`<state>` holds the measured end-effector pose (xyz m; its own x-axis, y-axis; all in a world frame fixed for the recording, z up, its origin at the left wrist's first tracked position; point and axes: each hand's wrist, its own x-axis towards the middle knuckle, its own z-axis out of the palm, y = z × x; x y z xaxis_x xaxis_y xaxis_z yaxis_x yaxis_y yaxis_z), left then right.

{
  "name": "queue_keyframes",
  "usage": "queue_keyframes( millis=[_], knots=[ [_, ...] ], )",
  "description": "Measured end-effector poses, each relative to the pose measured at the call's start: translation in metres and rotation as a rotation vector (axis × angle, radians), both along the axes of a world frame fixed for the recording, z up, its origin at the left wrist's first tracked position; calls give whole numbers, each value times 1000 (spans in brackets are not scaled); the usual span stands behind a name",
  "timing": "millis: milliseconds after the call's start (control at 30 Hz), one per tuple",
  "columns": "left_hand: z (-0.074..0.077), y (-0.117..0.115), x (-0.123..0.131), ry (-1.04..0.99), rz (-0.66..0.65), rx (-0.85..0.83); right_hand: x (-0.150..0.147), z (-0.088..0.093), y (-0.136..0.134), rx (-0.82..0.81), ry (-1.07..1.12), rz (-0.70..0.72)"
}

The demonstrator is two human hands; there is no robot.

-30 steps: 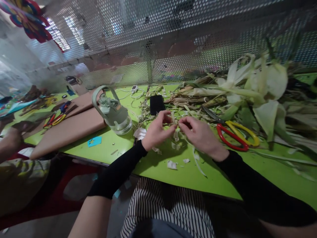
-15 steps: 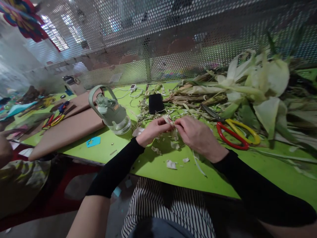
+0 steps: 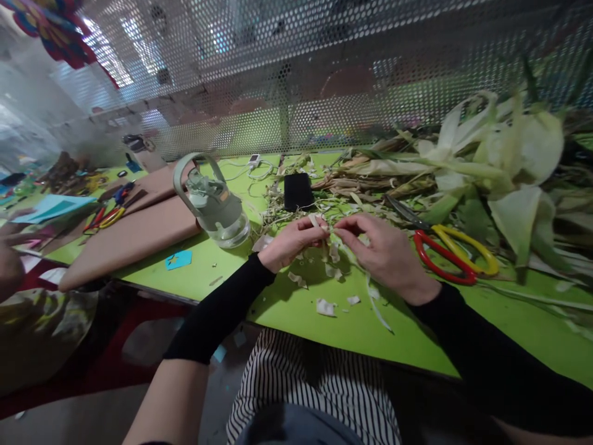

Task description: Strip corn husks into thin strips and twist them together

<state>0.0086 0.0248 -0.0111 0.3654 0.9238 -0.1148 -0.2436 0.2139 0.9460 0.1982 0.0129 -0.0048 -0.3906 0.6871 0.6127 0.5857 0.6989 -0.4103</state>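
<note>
My left hand (image 3: 294, 242) pinches a pale strip of corn husk (image 3: 314, 220) between thumb and fingers, above the green table. Just right of it, my right hand (image 3: 386, 250) has thumb and forefinger pressed together at the strip's end, a small gap from the left fingertips. Its other fingers are curled. A thin pale strip (image 3: 377, 303) trails on the table below the right hand. Husk scraps (image 3: 325, 307) lie under both hands. Scissors with one red and one yellow handle (image 3: 469, 272) lie right of my right hand, near a heap of corn husks (image 3: 519, 164).
A black phone (image 3: 298, 191) lies beyond my hands among shreds. To the left stands a green water bottle (image 3: 220, 210), beside brown folded material (image 3: 134, 238) with colourful-handled tools (image 3: 107, 213) on it. A perforated metal screen (image 3: 259, 93) borders the back. Another person's hand (image 3: 9, 262) is at far left.
My right fingertips have drawn slightly apart from the left ones, to the right. The left hand keeps its pinch on the strip. The whole view has shifted a little.
</note>
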Motion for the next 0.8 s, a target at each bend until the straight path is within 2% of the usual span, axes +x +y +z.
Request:
queue_keyframes(
  millis=[133, 200, 267, 333, 433, 667, 733, 800],
  knots=[
    [6, 2, -7, 26, 65, 26, 15, 5, 9, -57, 97, -171],
    [9, 2, -12, 29, 106, 62, 20, 7, 13, -74, 107, -207],
    [10, 2, -14, 29, 102, 106, 21, 8, 14, -107, 110, -144],
    [10, 1, -14, 54, 48, 133, 18, 9, 11, -120, 69, -5],
    [8, -1, -12, 128, -53, 154, 11, 8, 5, -31, -64, 132],
    [6, -2, -10, 266, -113, 182, 5, 0, 1, 201, -307, 77],
    [6, -3, -9, 269, -126, 173, 3, 0, -1, 208, -337, 31],
    [6, -3, -9, 239, -124, 169, 1, 1, -2, 136, -265, -20]
  ],
)
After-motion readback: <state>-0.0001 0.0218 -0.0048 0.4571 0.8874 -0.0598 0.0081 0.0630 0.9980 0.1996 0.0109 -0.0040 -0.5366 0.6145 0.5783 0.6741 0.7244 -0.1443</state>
